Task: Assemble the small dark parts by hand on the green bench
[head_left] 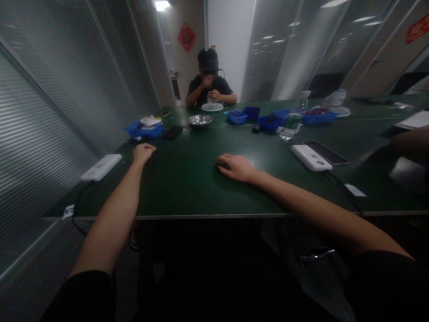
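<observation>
The right hand (236, 167) rests low over the counter (187, 192), its fingers bent; this grip is narrow and seems to hold a thin dark item (211, 165), whose end comes out just beyond the fingertips, toward the left. The left hand (142, 153) lies near the blue tray (147, 133), with its fingers drawn together; I cannot tell if there is something inside this grip. About the progress, I judge carefully: the thin dark item is already at the right hand, but I see no finished result beside it, and how much work is left does not show. Farther away, small white pieces (203, 120) lie in the metal bowl (200, 127), apart from both hands, and a co-worker (211, 85) sits across the counter.
</observation>
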Demonstrator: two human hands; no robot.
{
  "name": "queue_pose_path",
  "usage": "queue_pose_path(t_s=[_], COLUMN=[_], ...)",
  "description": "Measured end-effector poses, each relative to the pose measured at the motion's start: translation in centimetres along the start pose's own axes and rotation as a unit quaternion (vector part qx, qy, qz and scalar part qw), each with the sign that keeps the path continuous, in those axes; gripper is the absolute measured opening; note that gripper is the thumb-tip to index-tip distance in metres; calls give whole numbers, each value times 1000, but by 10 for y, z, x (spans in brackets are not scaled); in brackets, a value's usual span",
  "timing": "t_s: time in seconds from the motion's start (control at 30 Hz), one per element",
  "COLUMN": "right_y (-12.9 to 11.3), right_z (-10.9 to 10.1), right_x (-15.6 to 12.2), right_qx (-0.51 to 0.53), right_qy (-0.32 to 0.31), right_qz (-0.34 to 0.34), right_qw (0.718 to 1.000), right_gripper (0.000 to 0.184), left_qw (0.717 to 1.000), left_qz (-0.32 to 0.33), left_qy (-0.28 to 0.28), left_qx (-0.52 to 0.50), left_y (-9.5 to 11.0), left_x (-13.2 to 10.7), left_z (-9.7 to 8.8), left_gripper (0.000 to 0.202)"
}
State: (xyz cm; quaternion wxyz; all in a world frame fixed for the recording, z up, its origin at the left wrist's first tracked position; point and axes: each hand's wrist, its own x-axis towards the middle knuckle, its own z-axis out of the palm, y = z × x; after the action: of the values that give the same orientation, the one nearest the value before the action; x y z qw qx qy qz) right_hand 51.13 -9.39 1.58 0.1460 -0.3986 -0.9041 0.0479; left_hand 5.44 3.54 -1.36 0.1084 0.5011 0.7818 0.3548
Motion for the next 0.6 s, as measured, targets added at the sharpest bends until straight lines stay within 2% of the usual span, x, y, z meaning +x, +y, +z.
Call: queue_pose_path(t_s=[0.3, 0.43, 0.6], right_y=[-1, 0, -1], right_z=[-1, 0, -1], right_x=[0, 1, 1], right_qx=[5, -4, 2], right_qy=[-1, -4, -7], right_qz=[1, -1, 3], right_qw=[1000, 1000, 1000], right_gripper=[34, 35, 34], left_qw=[997, 993, 976], left_qz=[65, 103, 183], left_qy=[-23, -56, -114], left_qx=[22, 17, 13], left_y=[11, 18, 33], left_x=[-9, -14, -25], left_z=[3, 7, 12], left_gripper=[23, 25, 21])
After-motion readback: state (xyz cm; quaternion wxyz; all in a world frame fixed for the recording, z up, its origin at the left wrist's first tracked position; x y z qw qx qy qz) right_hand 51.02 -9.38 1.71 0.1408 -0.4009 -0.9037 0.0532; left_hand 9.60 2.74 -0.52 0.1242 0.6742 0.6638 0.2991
